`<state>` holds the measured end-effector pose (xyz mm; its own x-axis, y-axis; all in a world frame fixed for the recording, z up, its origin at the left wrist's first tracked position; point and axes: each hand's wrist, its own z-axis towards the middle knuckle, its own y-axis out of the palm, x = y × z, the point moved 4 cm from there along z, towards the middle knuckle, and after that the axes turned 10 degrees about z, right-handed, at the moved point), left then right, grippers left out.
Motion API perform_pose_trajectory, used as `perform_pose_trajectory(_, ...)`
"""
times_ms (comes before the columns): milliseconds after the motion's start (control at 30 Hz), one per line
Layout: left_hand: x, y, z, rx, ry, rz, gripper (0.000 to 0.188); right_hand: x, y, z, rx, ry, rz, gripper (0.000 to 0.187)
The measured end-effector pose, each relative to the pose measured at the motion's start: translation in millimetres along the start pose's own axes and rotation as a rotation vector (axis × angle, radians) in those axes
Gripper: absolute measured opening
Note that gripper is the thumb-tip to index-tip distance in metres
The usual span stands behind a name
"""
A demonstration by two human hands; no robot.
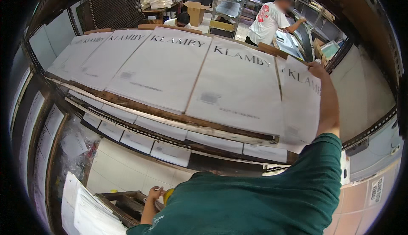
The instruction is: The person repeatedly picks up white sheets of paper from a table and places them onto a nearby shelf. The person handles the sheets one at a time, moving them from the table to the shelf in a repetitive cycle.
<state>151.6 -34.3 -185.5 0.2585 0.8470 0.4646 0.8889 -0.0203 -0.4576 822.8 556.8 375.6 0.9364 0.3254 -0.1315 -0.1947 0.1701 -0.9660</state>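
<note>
At the far right of the sloping rack shelf, my right hand [316, 69] pinches the top corner of a white printed sheet [299, 103]. This sheet lies at the end of a row, and my forearm covers part of its right edge. Beside it is another white sheet [238, 94] with dark lettering, and several more like it continue to the left. My left hand [156, 192] hangs low near my side, its fingers loosely curled and apart, with nothing visible in them. A yellow round object [168, 196], partly hidden by my green shirt, is next to it.
A metal-edged lower shelf [170, 150] holds more white sheets. At lower left stand a stack of white sheets [85, 205], a wooden frame [127, 203] and clear plastic wrapping [78, 143]. Beyond the rack, one person [267, 20] works at a table; another [180, 21] is low down near a cardboard box [195, 13].
</note>
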Motion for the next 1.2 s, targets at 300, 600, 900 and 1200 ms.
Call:
perform_pose_trajectory(300, 13.6, -5.6, -59.6, 0.2, 0.04, -0.1, 0.056, 25.5, 48.6, 40.6, 0.027, 0.056, 0.088, 0.025)
perform_pose_trajectory(600, -5.5, 25.7, -74.9, 0.243, -0.017, -0.138, 0.055, 29.8, 60.4, 52.3, -0.053, 0.012, -0.087, 0.027)
perform_pose_trajectory(900, 1.4, 19.4, -60.1, 0.22, 0.038, -0.208, 0.059, -110.6, 10.1, 42.1, 0.227, -0.203, 0.029, 0.04)
perform_pose_trajectory(1200, 88.5, -59.3, -77.1, 0.462, 0.319, -0.575, 0.054, -540.0, -22.0, -7.9, -0.029, -1.136, 0.046, 0.039)
